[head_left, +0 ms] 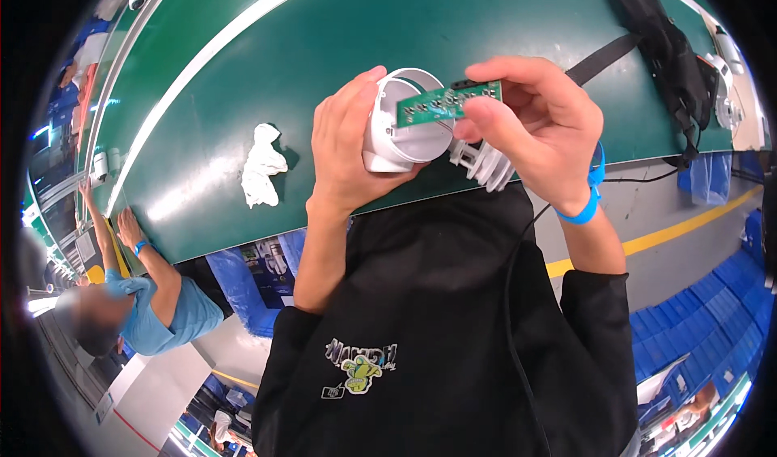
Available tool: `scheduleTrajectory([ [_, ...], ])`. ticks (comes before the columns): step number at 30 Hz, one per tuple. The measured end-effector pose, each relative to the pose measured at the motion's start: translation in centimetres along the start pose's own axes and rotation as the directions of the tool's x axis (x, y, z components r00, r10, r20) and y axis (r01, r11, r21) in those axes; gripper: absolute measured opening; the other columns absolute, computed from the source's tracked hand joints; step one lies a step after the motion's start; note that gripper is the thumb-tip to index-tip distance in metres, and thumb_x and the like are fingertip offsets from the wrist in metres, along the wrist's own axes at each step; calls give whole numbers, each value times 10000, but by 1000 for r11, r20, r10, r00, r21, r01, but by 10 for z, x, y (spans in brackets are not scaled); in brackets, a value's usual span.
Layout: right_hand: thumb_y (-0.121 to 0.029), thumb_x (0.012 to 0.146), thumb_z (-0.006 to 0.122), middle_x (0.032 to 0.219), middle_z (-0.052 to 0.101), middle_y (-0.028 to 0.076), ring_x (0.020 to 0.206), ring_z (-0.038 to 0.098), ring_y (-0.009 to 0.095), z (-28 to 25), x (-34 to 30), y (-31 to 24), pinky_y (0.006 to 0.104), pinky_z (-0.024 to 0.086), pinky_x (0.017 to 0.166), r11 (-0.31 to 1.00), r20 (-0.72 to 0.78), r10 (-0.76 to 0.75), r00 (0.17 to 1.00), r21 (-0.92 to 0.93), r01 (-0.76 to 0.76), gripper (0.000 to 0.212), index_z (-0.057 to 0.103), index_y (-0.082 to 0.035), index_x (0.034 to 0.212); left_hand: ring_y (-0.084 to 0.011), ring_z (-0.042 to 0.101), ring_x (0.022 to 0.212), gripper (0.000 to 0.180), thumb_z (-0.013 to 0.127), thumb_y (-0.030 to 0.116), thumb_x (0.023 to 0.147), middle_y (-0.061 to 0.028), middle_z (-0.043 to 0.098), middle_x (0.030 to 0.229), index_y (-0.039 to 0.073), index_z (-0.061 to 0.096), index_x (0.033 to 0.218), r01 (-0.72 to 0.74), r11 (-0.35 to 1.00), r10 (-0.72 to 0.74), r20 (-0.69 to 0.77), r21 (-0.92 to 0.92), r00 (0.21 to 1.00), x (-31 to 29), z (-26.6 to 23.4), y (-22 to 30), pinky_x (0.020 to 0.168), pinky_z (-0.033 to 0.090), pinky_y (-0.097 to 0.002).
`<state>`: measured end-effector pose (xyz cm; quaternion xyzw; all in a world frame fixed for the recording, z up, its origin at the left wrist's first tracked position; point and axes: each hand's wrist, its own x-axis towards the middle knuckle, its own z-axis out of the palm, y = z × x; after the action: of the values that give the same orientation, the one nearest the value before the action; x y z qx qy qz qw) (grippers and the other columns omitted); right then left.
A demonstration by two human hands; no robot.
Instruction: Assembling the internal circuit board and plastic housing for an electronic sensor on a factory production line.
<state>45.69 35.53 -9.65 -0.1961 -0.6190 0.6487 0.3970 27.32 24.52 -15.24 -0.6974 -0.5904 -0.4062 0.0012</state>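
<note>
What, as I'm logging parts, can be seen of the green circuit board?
The green circuit board is a narrow, rigid-looking strip dotted with small components; a black part sits along its upper edge. The right hand pinches its right end. Its left end, lower, overlaps the opening of the white housing; contact is unclear.

White housing (422, 143); green circuit board (429, 107); dark-green tabletop (340, 44); blue wristband (593, 195); black garment (453, 311), yellow-green print (361, 374).

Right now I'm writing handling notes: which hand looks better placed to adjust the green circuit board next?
Probably the right hand: it pinches the green circuit board near one end, between thumb and fingers. The left hand looks occupied, gripping the white housing from its outer left side.
</note>
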Motion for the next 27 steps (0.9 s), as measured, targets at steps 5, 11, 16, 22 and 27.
scheduleTrajectory([
  [5, 11, 792, 719, 853, 675, 102, 739, 682, 129, 8, -4, 8, 212, 549, 640, 996, -90, 37, 995, 84, -29, 242, 622, 46, 1012, -328, 589, 1063, 984, 890, 245, 523, -180, 557, 1248, 63, 380, 1345, -23, 999, 26, -60, 46, 998, 4, 7, 2, 841, 450, -405],
  [11, 18, 786, 721, 846, 674, 95, 735, 681, 130, 13, -5, 13, 212, 551, 640, 996, -145, 50, 988, 74, -39, 237, 626, 50, 1000, -319, 590, 1055, 971, 886, 253, 534, -172, 559, 1249, 52, 384, 1341, -67, 992, 77, -96, 107, 992, 8, 8, -3, 830, 444, -398],
  [16, 55, 792, 689, 781, 663, 91, 657, 672, 121, 0, -2, 10, 204, 538, 552, 973, 67, 34, 997, -230, -18, 203, 632, 72, 986, -338, 559, 1095, 1021, 896, 212, 533, -194, 536, 1290, 52, 345, 1377, -94, 973, 101, -21, 209, 995, 10, -1, -12, 902, 432, -407],
  [22, -15, 797, 693, 693, 657, 73, 611, 658, 106, 8, 9, 10, 212, 513, 538, 899, 53, 426, 903, -134, -416, 173, 653, 43, 955, -303, 589, 1044, 822, 830, 226, 560, -144, 563, 1246, 74, 456, 1276, -220, 942, 209, 69, 254, 975, 19, -7, -21, 827, 419, -395],
  [27, -39, 812, 698, 700, 652, 78, 613, 661, 109, 18, 7, 15, 206, 511, 521, 956, -150, 255, 955, -109, -272, 163, 646, 43, 943, -307, 587, 1050, 853, 836, 212, 557, -151, 558, 1250, 81, 433, 1298, -224, 934, 230, 13, 277, 973, 18, -1, -25, 829, 415, -396],
])
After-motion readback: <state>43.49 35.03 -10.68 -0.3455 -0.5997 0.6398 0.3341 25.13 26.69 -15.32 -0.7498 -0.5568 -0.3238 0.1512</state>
